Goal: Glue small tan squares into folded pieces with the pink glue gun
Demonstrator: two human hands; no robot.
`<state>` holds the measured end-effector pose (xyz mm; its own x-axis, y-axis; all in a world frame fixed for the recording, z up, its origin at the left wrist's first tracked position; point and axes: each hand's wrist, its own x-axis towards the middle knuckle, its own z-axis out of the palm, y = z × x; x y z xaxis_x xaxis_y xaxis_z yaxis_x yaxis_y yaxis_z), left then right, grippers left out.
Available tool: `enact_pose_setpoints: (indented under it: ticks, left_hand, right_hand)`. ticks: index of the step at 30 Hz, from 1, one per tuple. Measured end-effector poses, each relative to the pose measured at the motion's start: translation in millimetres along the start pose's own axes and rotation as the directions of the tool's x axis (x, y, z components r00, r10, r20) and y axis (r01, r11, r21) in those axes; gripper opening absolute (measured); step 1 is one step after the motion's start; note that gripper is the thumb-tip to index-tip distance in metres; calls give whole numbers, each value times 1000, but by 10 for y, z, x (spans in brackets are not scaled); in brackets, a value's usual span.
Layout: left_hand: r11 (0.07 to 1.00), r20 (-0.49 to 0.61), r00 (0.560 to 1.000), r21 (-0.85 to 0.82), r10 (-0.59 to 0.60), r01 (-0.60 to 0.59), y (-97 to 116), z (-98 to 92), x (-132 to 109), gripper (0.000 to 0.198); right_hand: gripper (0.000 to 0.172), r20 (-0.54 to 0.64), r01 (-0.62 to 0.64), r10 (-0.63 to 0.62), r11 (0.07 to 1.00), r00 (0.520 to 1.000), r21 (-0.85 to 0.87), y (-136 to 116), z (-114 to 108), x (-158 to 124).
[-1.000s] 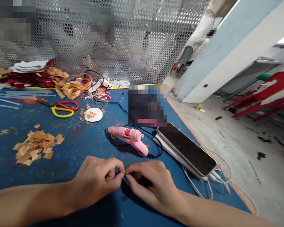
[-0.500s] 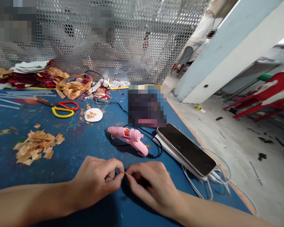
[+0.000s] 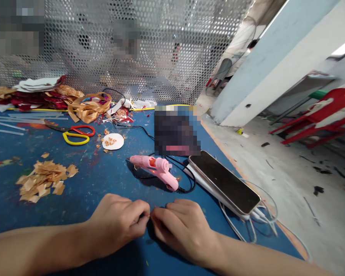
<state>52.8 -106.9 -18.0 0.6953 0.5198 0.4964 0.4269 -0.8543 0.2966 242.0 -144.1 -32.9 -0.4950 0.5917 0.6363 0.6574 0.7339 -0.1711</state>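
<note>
My left hand [image 3: 119,214] and my right hand [image 3: 186,226] meet fingertip to fingertip low over the table, both closed in a pinch. Between them is a tiny tan ribbon piece [image 3: 148,217], almost wholly hidden by the fingers. Just beyond the hands lies a pink glue gun [image 3: 153,168] on its side, nozzle to the left. A loose pile of cut tan ribbon pieces [image 3: 46,180] sits to the left of my left hand. Farther off, a white oval card [image 3: 113,141] carries several small folded tan bits.
Scissors [image 3: 77,134] with red and yellow handles, glue sticks [image 3: 36,115] and a tan ribbon coil [image 3: 89,109] lie toward the back. A phone [image 3: 225,182] rests on a white power strip with cables at right. A perforated metal screen [image 3: 149,57] closes off the far side.
The fingers of my right hand have curled in tighter, and the tan strand that showed between the fingertips is now mostly covered. The view has shifted slightly.
</note>
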Motion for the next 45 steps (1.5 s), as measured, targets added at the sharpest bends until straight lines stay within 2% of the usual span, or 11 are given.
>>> enact_pose_setpoints:
  ticks: [3,8,19,22,26,30,33,40,45]
  left_hand:
    - [999,16,1000,36,15,-15,-2,22,-20,30]
    - [998,20,999,30,45,-46,-20,44,-37,29]
    - [989,64,997,-146,41,-31,-40,-71,-47,35]
    - [986,70,992,-136,106,-96,-50,-78,-42,36]
    - [973,48,973,-42,228,-226,-52,-45,-48,35]
    - [952,49,951,23,305,-306,-41,-48,-60,36]
    - [929,77,927,13,367,-369,-18,-90,-52,32]
    - [900,113,897,37,427,-434,29,-142,-55,27]
    - [878,150,877,83,457,-472,27,-132,-77,20]
  right_hand:
    - [33,31,100,-99,994,995,-44,-10,-20,1]
    - [34,70,240,-235,968,969,-67,-31,-66,-6]
    - [24,30,321,-321,947,947,-22,-5,-127,9]
    - [28,12,355,-355,935,935,0,-14,-136,21]
    - [33,4,385,-386,922,923,30,-17,-144,42]
    - [30,-29,431,-430,901,902,42,-29,-152,69]
    - [30,-41,435,-433,898,900,62,-41,-155,77]
    - [48,-105,366,-355,923,929,115,-55,-99,37]
    - [45,2,365,-367,926,930,97,-57,-113,39]
